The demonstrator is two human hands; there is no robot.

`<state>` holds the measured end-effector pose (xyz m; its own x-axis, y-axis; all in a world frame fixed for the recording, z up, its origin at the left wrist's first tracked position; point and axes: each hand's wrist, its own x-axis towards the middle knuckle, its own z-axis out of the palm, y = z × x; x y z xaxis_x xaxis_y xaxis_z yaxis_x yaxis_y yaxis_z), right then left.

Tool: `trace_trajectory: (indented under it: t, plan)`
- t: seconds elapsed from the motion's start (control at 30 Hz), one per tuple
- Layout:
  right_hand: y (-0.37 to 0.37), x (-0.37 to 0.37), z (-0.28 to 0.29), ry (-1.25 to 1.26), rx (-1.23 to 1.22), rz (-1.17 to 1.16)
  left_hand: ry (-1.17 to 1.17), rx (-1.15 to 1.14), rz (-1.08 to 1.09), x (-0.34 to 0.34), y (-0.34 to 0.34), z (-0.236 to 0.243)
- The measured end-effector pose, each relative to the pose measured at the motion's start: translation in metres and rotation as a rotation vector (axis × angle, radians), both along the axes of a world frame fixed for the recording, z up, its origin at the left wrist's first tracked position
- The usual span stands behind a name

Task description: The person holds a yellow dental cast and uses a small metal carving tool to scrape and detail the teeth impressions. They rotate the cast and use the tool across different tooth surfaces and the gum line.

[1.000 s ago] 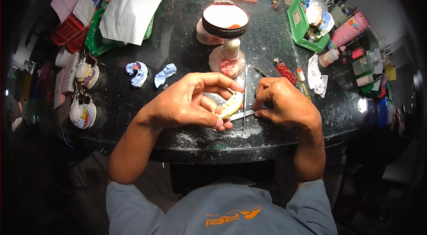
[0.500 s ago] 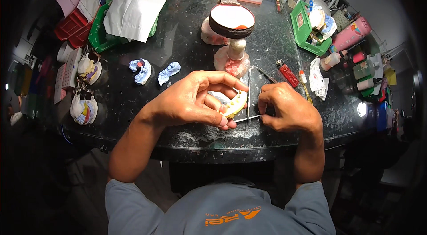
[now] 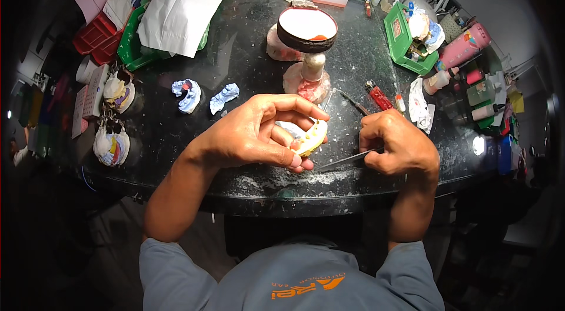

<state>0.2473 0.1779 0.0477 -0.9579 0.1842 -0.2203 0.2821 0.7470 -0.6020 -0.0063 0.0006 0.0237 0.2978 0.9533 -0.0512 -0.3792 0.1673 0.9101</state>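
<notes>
My left hand [image 3: 247, 131] is closed around a small curved, yellowish dental cast [image 3: 312, 139], held above the near part of the bench. Part of the cast is hidden by the fingers. To its right, my right hand [image 3: 397, 143] is closed on a slim metal dental instrument [image 3: 347, 160]. The instrument points left, its tip just right of the left fingertips and apart from the cast. Beyond the left hand stands a round dish of white material [image 3: 306, 20] on a pinkish stand [image 3: 306, 81]. Two blue-white dental pieces [image 3: 186, 97] [image 3: 224, 98] lie at left.
Mounted dental models [image 3: 112, 143] stand on the left, below a green bin [image 3: 132, 46] topped with paper. A red lighter [image 3: 378, 96] and a crumpled tissue [image 3: 420, 105] lie beyond my right hand. Another green bin [image 3: 403, 46] and a pink bottle [image 3: 465, 45] are at far right.
My right hand has moved to the right with the instrument, drawing it away from the cast. The long thin tool near the left fingertips no longer shows its near length. My left hand stays put.
</notes>
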Motion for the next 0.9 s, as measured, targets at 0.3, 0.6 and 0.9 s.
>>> trace_trajectory:
  t: [0.3, 0.6, 0.9]
  plan:
    - [0.013, 0.009, 0.012, 0.307, -0.373, 0.039, 0.043, -0.031, 0.063, 0.002, -0.001, 0.000]
    - [-0.051, -0.031, -0.020, 1.020, -0.777, -0.169, 0.091, -0.009, 0.113, -0.002, -0.001, -0.003]
    - [-0.060, -0.031, -0.016, 1.090, -0.547, -0.264, 0.108, 0.025, 0.176, -0.001, 0.000, -0.002]
